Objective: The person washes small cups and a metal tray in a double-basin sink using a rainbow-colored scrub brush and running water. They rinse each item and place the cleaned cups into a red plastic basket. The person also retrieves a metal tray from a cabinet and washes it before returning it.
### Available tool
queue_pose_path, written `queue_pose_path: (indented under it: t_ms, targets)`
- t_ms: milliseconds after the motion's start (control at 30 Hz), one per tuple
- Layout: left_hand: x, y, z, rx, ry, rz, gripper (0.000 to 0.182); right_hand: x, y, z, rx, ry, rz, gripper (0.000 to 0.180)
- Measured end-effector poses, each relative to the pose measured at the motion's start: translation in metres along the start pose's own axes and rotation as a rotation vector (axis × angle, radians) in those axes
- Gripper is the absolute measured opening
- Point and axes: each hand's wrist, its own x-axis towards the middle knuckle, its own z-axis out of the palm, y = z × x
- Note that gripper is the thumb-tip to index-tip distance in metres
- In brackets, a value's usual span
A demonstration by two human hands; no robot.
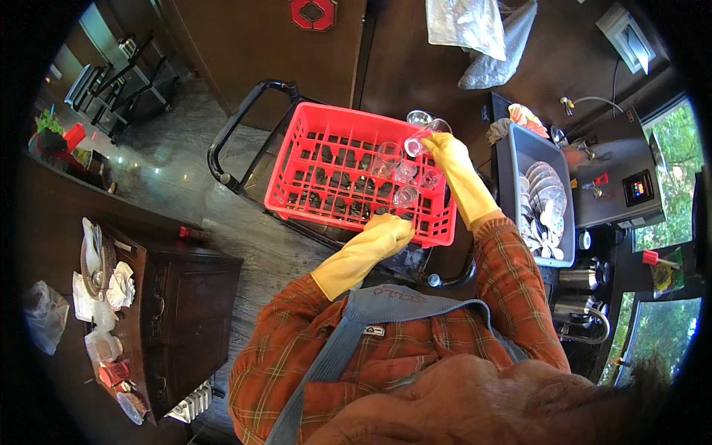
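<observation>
A red plastic glass rack (312, 207) with divided compartments rests on a black-handled cart before me. Several clear glasses (405, 196) stand in its right half. Above the rack's right back part, my right hand (446, 151), in a yellow rubber glove, holds a clear drinking glass (416, 146), which is tilted. My left hand (391, 232), gloved the same way, is at the rack's near rim with its fingers curled; whether it grips the rim or anything else is hidden. A metal-looking bowl or cup (419, 117) is just behind the rack.
To the right, a grey tub (568, 222) holds plates and spoons. Beyond it are steel pitchers (578, 278) and a curved faucet (598, 328). The cart's black handle (218, 139) rises at the left. A dark wooden cabinet (189, 311) stands at lower left.
</observation>
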Motion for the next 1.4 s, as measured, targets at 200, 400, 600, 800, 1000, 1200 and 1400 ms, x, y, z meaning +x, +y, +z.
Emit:
queue_pose_path:
  t_ms: [200,400,600,800,1000,1200,1400]
  targets:
    - [0.017,0.012,-0.004,0.043,-0.297,-0.133,0.026,0.034,0.050,0.061,-0.062,-0.082,-0.273,0.033]
    - [0.004,0.014,-0.011,0.007,-0.241,-0.155,0.020,0.010,0.038,0.062,0.072,0.063,-0.264,0.043]
    - [-0.017,0.002,-0.035,-0.073,0.035,-0.131,0.027,-0.117,0.028,-0.008,0.368,0.360,-0.288,0.036]
    - [0.028,0.054,-0.049,0.029,-0.109,-0.292,0.037,-0.318,0.173,-0.026,0.198,0.778,0.153,0.031]
    - [0.053,0.145,0.028,-0.559,0.076,0.144,0.018,-0.560,0.305,0.024,0.505,1.075,0.956,0.032]
    - [0.063,0.261,0.131,-0.493,-0.503,0.197,0.023,-0.696,0.369,0.137,0.517,0.930,1.570,0.026]
    - [0.061,0.290,0.196,-0.505,-0.688,0.273,0.021,-0.673,0.411,0.241,0.224,0.631,1.787,0.025]
